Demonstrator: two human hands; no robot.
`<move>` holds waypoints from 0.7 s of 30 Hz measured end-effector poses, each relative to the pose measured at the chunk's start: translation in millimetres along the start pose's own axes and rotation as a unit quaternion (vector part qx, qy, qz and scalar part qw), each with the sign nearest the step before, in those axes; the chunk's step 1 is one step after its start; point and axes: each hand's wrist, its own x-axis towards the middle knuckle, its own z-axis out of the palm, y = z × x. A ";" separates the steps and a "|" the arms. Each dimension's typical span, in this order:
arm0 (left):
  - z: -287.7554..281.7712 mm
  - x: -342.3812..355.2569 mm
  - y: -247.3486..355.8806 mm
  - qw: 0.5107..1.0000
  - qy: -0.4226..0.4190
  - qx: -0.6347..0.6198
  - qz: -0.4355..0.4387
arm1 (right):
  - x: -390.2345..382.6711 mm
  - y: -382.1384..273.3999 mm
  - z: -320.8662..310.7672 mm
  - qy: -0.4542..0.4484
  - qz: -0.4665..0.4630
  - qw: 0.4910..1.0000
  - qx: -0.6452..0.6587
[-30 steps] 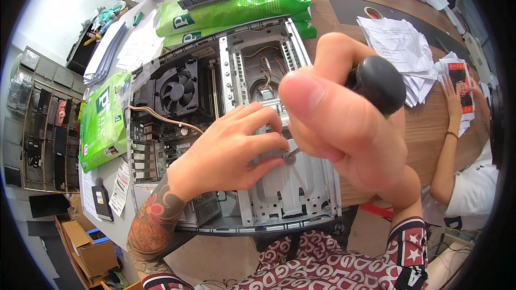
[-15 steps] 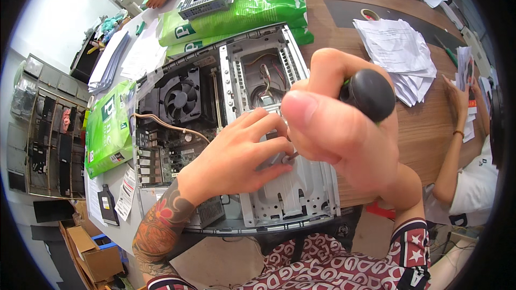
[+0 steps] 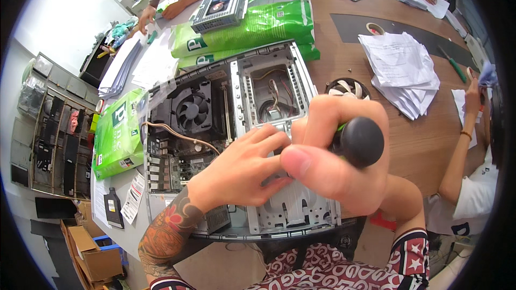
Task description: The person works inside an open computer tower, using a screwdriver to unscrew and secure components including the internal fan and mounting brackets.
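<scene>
My right hand (image 3: 344,166) is wrapped round a screwdriver, its black handle end (image 3: 363,140) pointing up toward me and a bit of green showing; the shaft and tip are hidden. It is above the metal drive bracket (image 3: 293,209) of an opened desktop computer case (image 3: 242,231). Beside it my left hand (image 3: 244,164) lies on the bracket, thumb and fingers apart, with some fingertips covered by my right hand. Left of the hands, inside the case, are a black cooling fan (image 3: 192,108), a pale cable (image 3: 183,133) and a circuit board (image 3: 185,166).
Green plastic bags (image 3: 258,24) lie beyond the case, a metal drive unit (image 3: 220,8) on top. Another green bag (image 3: 121,134) is at left. Papers (image 3: 400,70), a tape roll (image 3: 374,28) and a loose fan (image 3: 348,88) are at right. Other people's hands (image 3: 473,99) work around the table.
The view has shifted, so the case sits slightly lower and farther right. My right hand looks lower in the picture, and the loose fan now shows past it. The screwdriver stays in my grip.
</scene>
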 end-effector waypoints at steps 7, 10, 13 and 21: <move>1.0 -2.7 -3.9 1.000 0.007 -0.002 0.008 | 1.7 0.7 -1.3 -0.013 -0.022 1.000 -0.013; 0.3 1.8 -2.0 1.000 -0.006 0.002 0.005 | 1.8 -0.4 -2.8 -0.006 -0.015 1.000 -0.009; 0.4 0.4 -0.3 1.000 -0.006 0.005 -0.001 | 1.8 0.7 -4.1 -0.003 -0.005 1.000 0.005; -0.9 0.5 0.4 1.000 -0.002 -0.009 0.003 | -0.5 -1.0 -2.5 -0.018 -0.017 0.999 -0.036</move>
